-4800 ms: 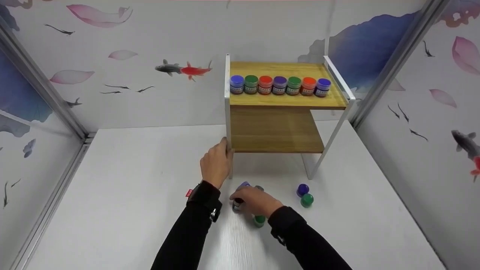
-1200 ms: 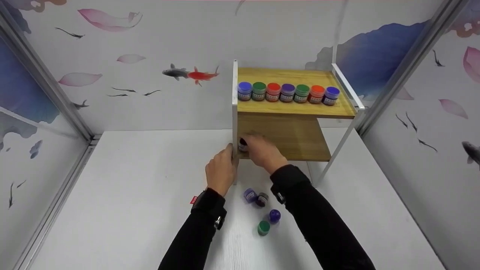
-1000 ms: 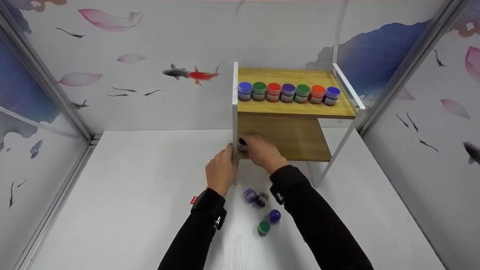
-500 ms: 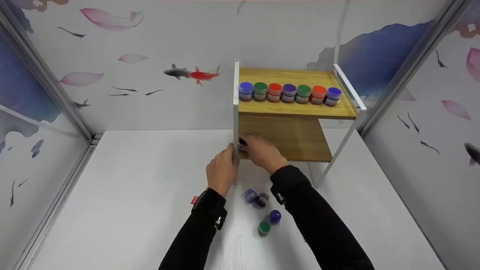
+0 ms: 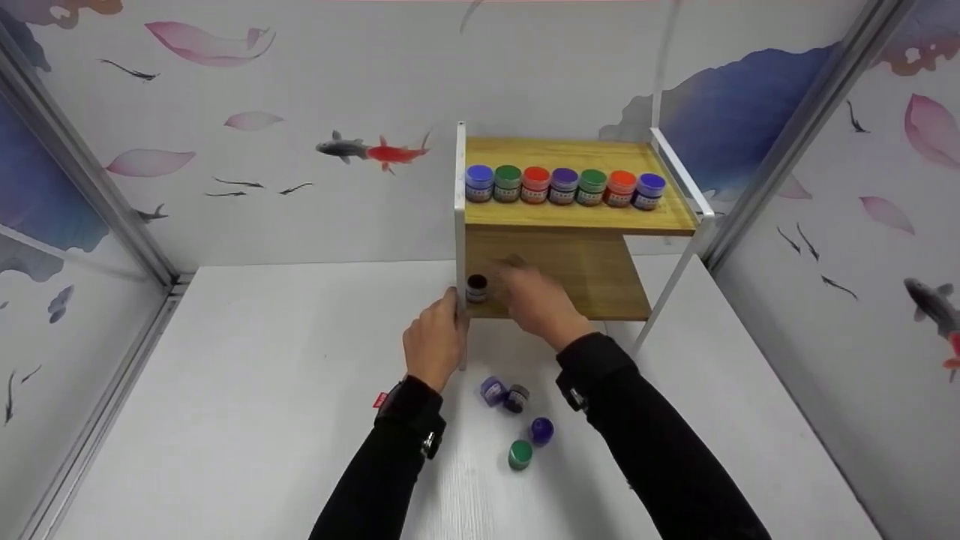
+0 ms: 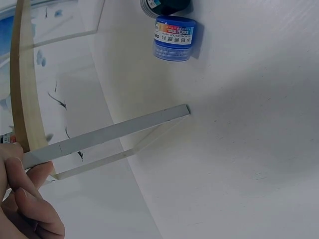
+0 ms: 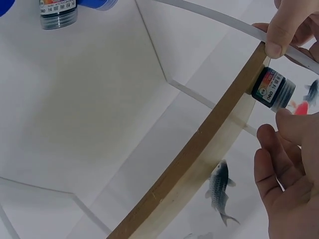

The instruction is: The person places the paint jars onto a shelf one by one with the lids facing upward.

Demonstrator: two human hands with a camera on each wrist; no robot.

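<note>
On the left end of the lower shelf [image 5: 570, 262], a small paint jar with a dark lid [image 5: 477, 289] stands upright. Just right of it is my right hand [image 5: 544, 307], blurred in the head view. The right wrist view shows a gap between its loosely bent fingers [image 7: 269, 164] and the jar's clear lid. My left hand [image 5: 433, 341] grips the rack's white left upright [image 5: 460, 225] at lower-shelf height. Below the rack on the table lie a violet-blue jar [image 5: 493, 391] and a dark jar [image 5: 517, 399], side by side.
A row of several paint jars [image 5: 563, 186] with blue, green, red and purple lids lines the upper shelf [image 5: 570, 150]. Nearer on the white table [image 5: 300, 420] are a dark blue jar [image 5: 541, 430] and a green jar [image 5: 520, 454]. My right sleeve [image 5: 645, 420] covers part of the table.
My right hand carried the dark-lidded jar from the table to the lower shelf, let go and drew slightly right. My left hand keeps its grip on the upright. The view shifted a little.
</note>
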